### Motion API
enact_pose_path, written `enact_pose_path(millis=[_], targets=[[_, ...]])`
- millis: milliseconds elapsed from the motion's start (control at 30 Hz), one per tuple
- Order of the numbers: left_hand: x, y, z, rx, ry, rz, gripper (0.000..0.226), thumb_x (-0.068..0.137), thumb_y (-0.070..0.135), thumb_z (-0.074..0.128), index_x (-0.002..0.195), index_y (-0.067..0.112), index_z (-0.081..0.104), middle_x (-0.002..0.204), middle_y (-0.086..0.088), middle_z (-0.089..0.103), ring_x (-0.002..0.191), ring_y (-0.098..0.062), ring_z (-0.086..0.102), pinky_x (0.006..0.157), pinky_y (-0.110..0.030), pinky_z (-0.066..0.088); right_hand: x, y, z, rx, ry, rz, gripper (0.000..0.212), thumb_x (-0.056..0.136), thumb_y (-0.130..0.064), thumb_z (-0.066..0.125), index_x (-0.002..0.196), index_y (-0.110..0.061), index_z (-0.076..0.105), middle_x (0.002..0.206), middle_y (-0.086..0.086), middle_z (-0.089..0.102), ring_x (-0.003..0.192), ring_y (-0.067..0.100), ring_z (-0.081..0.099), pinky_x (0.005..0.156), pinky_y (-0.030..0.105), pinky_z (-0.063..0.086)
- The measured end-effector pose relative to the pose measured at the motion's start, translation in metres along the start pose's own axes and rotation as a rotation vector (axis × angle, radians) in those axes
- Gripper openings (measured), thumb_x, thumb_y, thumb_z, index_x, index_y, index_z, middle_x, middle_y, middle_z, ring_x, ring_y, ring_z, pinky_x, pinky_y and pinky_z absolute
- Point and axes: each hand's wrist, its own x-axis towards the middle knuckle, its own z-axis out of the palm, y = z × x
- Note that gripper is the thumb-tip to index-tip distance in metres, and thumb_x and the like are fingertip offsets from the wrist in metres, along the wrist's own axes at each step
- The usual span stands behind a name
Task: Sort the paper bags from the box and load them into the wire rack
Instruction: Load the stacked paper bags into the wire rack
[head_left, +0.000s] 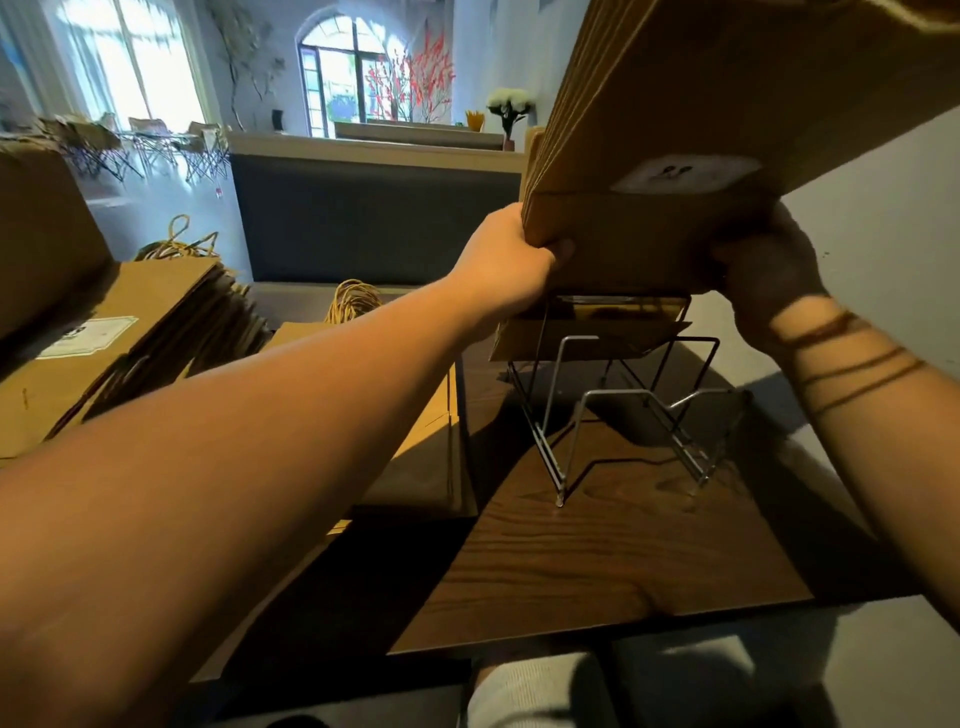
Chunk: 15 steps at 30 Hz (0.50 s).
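Observation:
A thick stack of flat brown paper bags (727, 119) is held up at the top right, its lower end just above the wire rack (623, 415). My left hand (511, 260) grips the stack's lower left corner. My right hand (769, 270) grips its lower right corner, in shadow. The rack stands on the dark wooden table (597, 561); a brown bag (587, 335) sits in its far slot, and the near slots hold nothing.
More brown bags with twisted handles lie in a pile (156, 322) at the left, beside a cardboard box (41, 234). Another flat bag (431, 415) lies left of the rack. A grey bench (363, 218) stands behind the table.

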Motion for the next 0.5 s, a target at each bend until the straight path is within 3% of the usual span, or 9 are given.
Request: enact_pose_path(millis=[67,133,233,333,500], targets=[[-0.001,-0.003,0.0,-0.001,-0.014,-0.042,0.01,0.101,0.021,0.056,0.111,0.021,0.059,0.101,0.002,0.065,0.089,-0.015,0.062,0.076,-0.032,0.05,0.006,0.005,0.001,-0.018,0.004,0.019,0.043,0.093,0.007,0.044,0.133,-0.008,0.051,0.121,0.013,0.063,0.114,0.039,0.057,0.096,0.053,0.051],[-0.003,-0.004,-0.001,-0.01,-0.03,-0.088,0.011,0.103,0.026,0.054,0.112,0.022,0.059,0.105,-0.003,0.066,0.095,-0.023,0.065,0.082,-0.038,0.057,0.008,0.009,0.004,-0.018,-0.01,0.061,0.046,0.094,-0.002,0.046,0.14,-0.005,0.047,0.129,0.021,0.058,0.114,0.041,0.056,0.09,0.054,0.052],[-0.004,-0.005,-0.007,-0.045,-0.088,-0.176,0.021,0.104,0.033,0.051,0.123,0.025,0.056,0.116,-0.002,0.065,0.104,-0.027,0.065,0.084,-0.046,0.059,0.01,0.013,0.008,-0.057,-0.019,0.14,0.038,0.101,-0.009,0.043,0.138,-0.013,0.048,0.134,0.017,0.056,0.116,0.038,0.056,0.095,0.055,0.052],[-0.004,-0.007,-0.007,-0.114,-0.112,-0.243,0.025,0.104,0.034,0.051,0.127,0.026,0.054,0.122,-0.001,0.062,0.11,-0.028,0.063,0.086,-0.051,0.059,0.014,0.017,0.011,-0.051,-0.038,0.176,0.032,0.103,-0.012,0.042,0.132,-0.021,0.052,0.129,0.011,0.061,0.114,0.034,0.06,0.087,0.051,0.056],[0.001,-0.019,0.003,-0.25,0.07,-0.17,0.023,0.101,0.031,0.059,0.121,0.02,0.061,0.116,-0.002,0.067,0.11,-0.025,0.064,0.097,-0.052,0.055,0.014,0.01,0.014,-0.027,-0.035,0.206,0.033,0.104,-0.015,0.04,0.131,-0.032,0.051,0.13,0.003,0.06,0.116,0.03,0.057,0.093,0.054,0.052]])
